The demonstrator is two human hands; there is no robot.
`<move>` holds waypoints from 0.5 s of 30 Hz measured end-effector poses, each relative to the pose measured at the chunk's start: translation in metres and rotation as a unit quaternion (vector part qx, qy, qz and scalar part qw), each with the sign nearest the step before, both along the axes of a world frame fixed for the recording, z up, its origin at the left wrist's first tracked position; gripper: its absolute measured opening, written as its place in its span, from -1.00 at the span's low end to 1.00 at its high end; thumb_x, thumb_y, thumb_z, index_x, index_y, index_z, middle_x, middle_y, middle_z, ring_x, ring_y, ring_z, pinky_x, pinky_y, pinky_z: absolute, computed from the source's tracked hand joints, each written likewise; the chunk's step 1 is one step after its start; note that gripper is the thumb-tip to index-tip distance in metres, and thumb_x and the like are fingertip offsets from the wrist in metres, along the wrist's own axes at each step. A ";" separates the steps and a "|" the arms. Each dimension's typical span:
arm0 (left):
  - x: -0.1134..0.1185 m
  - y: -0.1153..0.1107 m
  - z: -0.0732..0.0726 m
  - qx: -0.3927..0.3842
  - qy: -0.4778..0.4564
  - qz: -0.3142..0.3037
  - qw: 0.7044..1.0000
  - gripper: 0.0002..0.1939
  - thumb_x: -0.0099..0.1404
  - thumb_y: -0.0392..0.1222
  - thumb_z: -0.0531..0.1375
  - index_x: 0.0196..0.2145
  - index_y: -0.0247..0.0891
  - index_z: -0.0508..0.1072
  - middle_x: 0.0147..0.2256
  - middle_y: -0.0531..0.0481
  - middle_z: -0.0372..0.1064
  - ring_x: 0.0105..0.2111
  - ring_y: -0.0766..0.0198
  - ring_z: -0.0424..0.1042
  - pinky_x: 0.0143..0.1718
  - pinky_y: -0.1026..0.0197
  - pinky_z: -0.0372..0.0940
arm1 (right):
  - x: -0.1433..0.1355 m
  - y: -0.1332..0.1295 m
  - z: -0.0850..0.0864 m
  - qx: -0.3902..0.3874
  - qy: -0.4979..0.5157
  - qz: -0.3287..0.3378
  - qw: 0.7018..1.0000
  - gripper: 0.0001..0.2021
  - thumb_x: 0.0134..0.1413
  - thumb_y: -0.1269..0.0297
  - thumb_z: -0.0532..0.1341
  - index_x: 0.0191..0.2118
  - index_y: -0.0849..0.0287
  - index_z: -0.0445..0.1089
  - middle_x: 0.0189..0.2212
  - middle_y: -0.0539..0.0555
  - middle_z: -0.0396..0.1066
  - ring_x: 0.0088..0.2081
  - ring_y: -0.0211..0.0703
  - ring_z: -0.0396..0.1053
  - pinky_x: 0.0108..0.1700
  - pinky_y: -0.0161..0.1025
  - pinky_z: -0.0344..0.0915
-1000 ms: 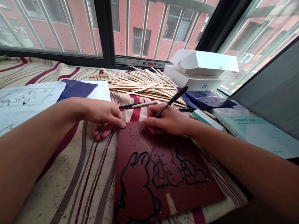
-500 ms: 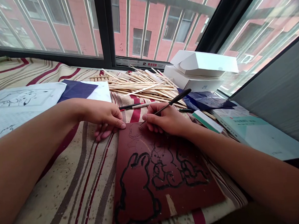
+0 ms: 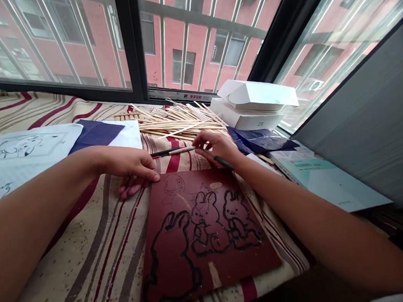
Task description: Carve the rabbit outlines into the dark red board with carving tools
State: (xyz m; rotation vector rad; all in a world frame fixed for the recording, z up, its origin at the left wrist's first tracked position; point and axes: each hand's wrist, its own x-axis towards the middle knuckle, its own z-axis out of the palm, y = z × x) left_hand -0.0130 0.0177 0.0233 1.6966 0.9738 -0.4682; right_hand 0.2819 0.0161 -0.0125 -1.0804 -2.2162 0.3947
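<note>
A dark red board (image 3: 225, 270) lies on the striped cloth, with rabbit figures outlined in thick black and a faint thin-lined cartoon head at its upper left. My left hand (image 3: 134, 171) steadies that corner, thumb on the board's edge and fingers curled beside it over the cloth. Beyond the board's far edge, my right hand (image 3: 218, 147) has its fingertips at the end of a pale pen-like stick (image 3: 182, 150). A slim black-handled tool (image 3: 223, 162) is held in the same hand, its handle pointing back toward me; its thin tip is hidden.
Thin wooden sticks (image 3: 182, 120) are piled by the window. A white box (image 3: 253, 109) stands at the back right, dark blue sheets (image 3: 262, 139) before it. A pale green book (image 3: 326, 180) lies right. Paper with drawings (image 3: 27, 148) lies left; a black pen (image 3: 162, 152) lies beyond the board.
My right hand has lifted the black-handled tool off the drawn head and moved away to the pale stick, the handle swinging down toward me. My left hand stays at the board's corner.
</note>
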 end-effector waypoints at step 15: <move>-0.001 0.000 0.004 -0.010 -0.002 0.005 1.000 -0.56 0.33 0.19 0.23 -0.48 -0.21 0.32 -0.62 -0.05 0.46 -0.65 0.28 0.42 -0.57 0.30 0.32 | -0.003 0.014 -0.007 -0.008 -0.094 -0.053 0.994 -0.88 0.11 0.39 0.27 -0.21 0.22 0.51 -0.17 0.25 0.56 -0.03 0.11 0.42 0.16 0.06 0.25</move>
